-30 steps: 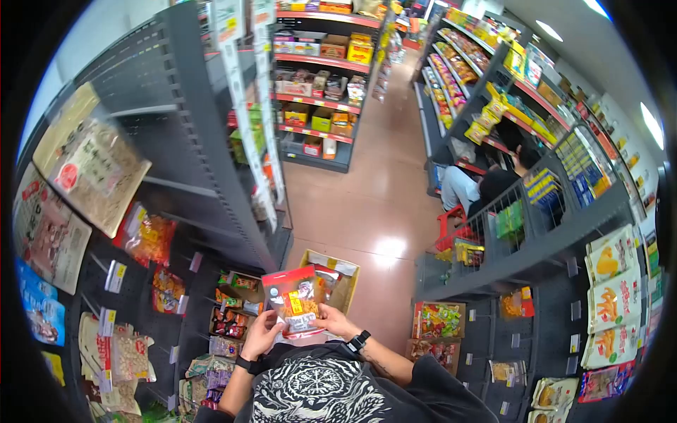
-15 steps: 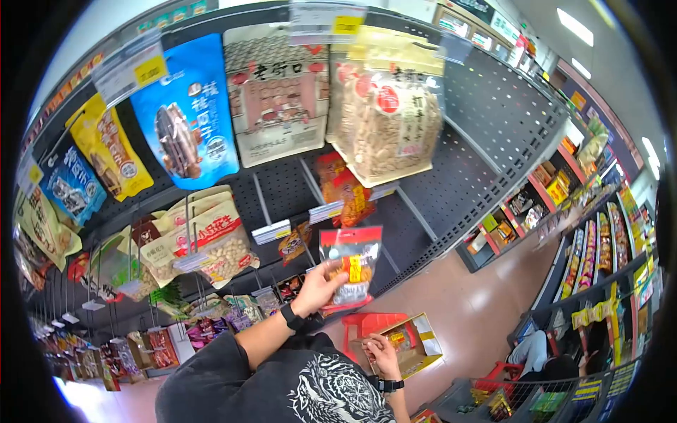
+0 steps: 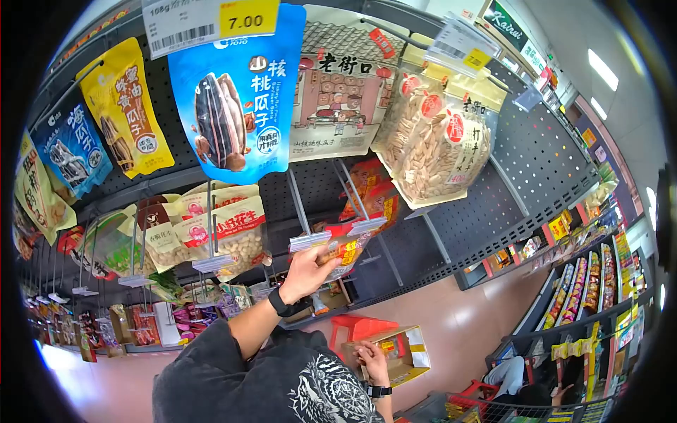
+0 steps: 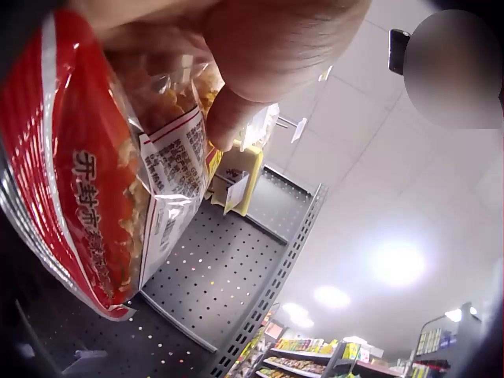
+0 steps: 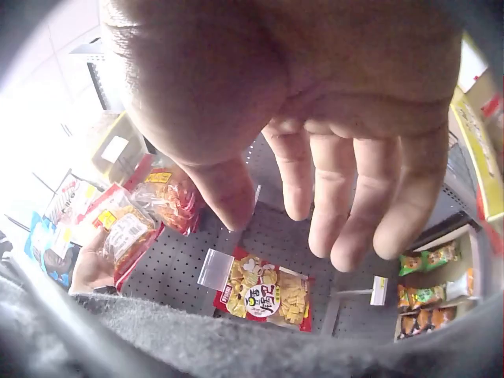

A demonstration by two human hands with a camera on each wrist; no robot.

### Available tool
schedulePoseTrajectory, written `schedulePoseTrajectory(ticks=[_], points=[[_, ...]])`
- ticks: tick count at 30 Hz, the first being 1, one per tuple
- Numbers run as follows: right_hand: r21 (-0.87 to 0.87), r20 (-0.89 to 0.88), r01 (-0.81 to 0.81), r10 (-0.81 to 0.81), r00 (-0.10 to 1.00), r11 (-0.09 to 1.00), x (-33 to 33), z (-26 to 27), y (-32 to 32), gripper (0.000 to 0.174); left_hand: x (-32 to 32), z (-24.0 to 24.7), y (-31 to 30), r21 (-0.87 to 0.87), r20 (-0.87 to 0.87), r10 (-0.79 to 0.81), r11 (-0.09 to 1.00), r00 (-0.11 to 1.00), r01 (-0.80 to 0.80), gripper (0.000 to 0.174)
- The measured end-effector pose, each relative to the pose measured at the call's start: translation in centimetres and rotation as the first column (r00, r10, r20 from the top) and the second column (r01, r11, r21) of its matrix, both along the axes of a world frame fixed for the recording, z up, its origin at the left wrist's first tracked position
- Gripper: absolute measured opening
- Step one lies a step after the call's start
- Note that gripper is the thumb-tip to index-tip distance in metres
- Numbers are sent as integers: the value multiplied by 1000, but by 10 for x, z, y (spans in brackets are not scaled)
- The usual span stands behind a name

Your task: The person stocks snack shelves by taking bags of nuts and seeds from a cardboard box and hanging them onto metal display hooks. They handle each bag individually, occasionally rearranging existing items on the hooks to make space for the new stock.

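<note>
My left hand (image 3: 310, 262) is raised to the pegboard rack and grips a red snack bag (image 3: 343, 247) with a clear window, holding it at a peg hook with a price tag (image 3: 309, 241). The left wrist view shows the bag (image 4: 79, 181) close up, with my thumb pressed on its label. My right hand (image 3: 367, 350) hangs low beside an open cardboard box (image 3: 403, 351). In the right wrist view its fingers (image 5: 346, 228) are relaxed and hold nothing. That view also catches the bag (image 5: 126, 232) in my left hand.
Hanging bags of seeds and peanuts fill the dark pegboard (image 3: 465, 218), among them a blue bag (image 3: 233, 99) overhead. The box sits on a red stool (image 3: 352, 328). A person (image 3: 518, 374) crouches in the aisle at lower right by a basket trolley.
My left hand has lifted the red bag up from chest height to the peg hook. My right hand let go of the bag and dropped to the cardboard box. My head turned to the rack.
</note>
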State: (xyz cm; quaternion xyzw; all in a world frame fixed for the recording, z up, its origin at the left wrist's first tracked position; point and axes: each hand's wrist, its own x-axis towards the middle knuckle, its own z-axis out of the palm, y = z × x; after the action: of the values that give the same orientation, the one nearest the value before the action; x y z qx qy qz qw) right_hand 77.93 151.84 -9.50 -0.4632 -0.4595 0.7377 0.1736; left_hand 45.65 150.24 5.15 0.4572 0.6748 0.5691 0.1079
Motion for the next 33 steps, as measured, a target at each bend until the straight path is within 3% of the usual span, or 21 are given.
schedulePoseTrajectory(ticks=[2,4,7,11,15,16,19,20,23,24,25,26,27,28,29,31,33], points=[[11,19,-14,14,1000,1000,4,-6,-2,31,-2,9,2,-58,67,-10,998,998,14,33],[32,35,-35,34,999,999,7,-7,-2,29,1,25,5,-120,248,2,992,969,29,34],[-4,61,-40,40,997,999,10,-8,-1,30,2,17,9,-54,337,-36,997,941,58,35],[-12,105,-66,67,992,998,10,-9,0,32,6,10,9,-116,271,-34,991,962,67,37],[-2,106,-76,76,991,997,8,-6,1,32,6,-6,16,-89,344,-33,994,938,68,36],[-5,110,-75,75,991,997,8,-6,1,32,8,-3,16,35,303,-20,999,953,10,38],[-4,113,-76,76,991,997,9,-7,4,32,8,-3,13,-6,274,-16,1000,962,19,40],[-3,114,-79,79,990,997,9,-8,4,32,9,-8,17,85,330,-59,996,942,33,38],[4,121,-90,88,989,996,7,-7,4,31,-2,-5,22,-21,245,18,1000,969,-13,35],[-10,120,-42,43,992,999,4,-2,2,29,-7,-17,30,72,380,23,996,925,-54,32],[-42,35,-89,90,995,995,10,-13,4,32,-20,-33,40,125,376,34,988,926,-88,29],[2,71,-121,120,990,993,10,-16,3,36,-34,-18,44,171,15,139,975,990,-139,25],[147,122,-151,133,983,977,11,-24,2,38,-39,-12,52,168,321,86,975,943,-146,24],[71,115,-118,109,987,990,13,-29,0,38,-60,-37,71,176,333,189,950,924,-257,20],[105,187,-168,146,972,980,7,-4,1,38,-69,-25,74,99,350,202,963,915,-250,23],[54,103,-98,93,990,994,11,-14,-5,36,-108,-63,90,180,402,102,966,910,-188,29],[60,110,-61,54,992,996,17,-27,-11,34,-135,-87,97,228,258,96,961,961,-157,35]])
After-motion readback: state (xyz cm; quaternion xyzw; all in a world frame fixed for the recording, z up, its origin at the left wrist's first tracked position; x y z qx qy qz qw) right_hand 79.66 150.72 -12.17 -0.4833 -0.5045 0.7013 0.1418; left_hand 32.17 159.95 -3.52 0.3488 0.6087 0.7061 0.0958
